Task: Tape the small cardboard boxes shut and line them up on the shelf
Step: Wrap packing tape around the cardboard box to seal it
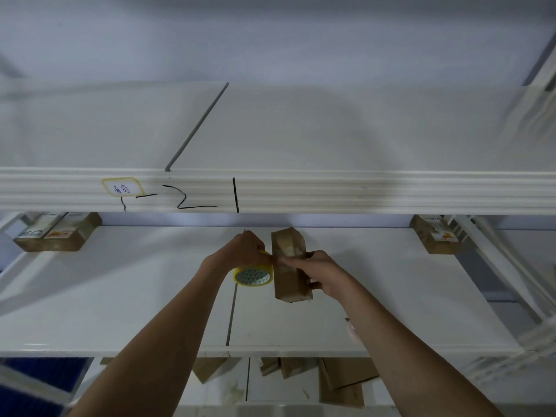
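One small cardboard box (290,266) is being steadied by the gripping right hand (319,273) while tape is being drawn across it from the roll (253,276), clasped by the left hand (245,251).

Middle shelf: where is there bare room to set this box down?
On the white middle shelf, bare patches lie between the left brown boxes and the left hand, and between the right hand and the far-right brown box. The centre, round the yellow tape roll, is crowded.

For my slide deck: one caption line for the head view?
Left hand holds the tape roll beside a cardboard box gripped by the right hand.
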A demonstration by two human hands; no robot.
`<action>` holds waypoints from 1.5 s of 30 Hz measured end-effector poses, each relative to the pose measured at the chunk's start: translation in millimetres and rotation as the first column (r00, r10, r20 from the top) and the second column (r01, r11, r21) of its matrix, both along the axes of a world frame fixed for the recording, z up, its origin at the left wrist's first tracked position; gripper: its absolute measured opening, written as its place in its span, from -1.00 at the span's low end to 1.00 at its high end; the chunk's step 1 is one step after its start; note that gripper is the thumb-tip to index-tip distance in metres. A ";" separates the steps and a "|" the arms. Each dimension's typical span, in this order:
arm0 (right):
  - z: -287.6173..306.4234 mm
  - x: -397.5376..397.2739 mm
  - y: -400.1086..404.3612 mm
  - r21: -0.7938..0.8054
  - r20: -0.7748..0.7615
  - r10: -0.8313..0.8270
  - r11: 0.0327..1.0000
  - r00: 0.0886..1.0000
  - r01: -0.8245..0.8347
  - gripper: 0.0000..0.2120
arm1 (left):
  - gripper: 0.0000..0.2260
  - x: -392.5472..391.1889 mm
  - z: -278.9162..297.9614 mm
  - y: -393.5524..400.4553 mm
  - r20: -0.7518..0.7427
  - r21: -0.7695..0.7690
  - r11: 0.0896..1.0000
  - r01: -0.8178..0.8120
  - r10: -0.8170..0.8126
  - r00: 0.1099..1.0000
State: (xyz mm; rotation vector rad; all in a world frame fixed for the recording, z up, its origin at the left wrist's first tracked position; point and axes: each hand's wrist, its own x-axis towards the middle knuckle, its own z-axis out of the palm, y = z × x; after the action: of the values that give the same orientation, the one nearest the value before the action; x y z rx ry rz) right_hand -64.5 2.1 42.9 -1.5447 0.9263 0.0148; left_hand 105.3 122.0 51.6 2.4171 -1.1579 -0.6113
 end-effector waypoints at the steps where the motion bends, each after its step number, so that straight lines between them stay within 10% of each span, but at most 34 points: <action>1: -0.2 -1.4 -2.2 -0.002 0.001 0.004 1.000 1.000 -0.004 -0.36 | -0.62 0.3 -0.7 1.7 -0.029 -0.015 1.000 -0.001 0.000 1.000; 45: -2.8 -41.4 -20.9 0.270 0.294 -0.051 0.962 0.954 -0.031 -0.56 | -0.61 -9.5 -11.2 -8.8 -0.170 -0.008 1.000 -0.026 0.024 0.985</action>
State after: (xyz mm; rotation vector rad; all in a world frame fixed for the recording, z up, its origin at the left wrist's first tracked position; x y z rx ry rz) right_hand -105.8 -18.8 40.1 -1.2438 0.6604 -0.0934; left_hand 95.8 113.3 40.4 2.3162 -1.0564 -0.7851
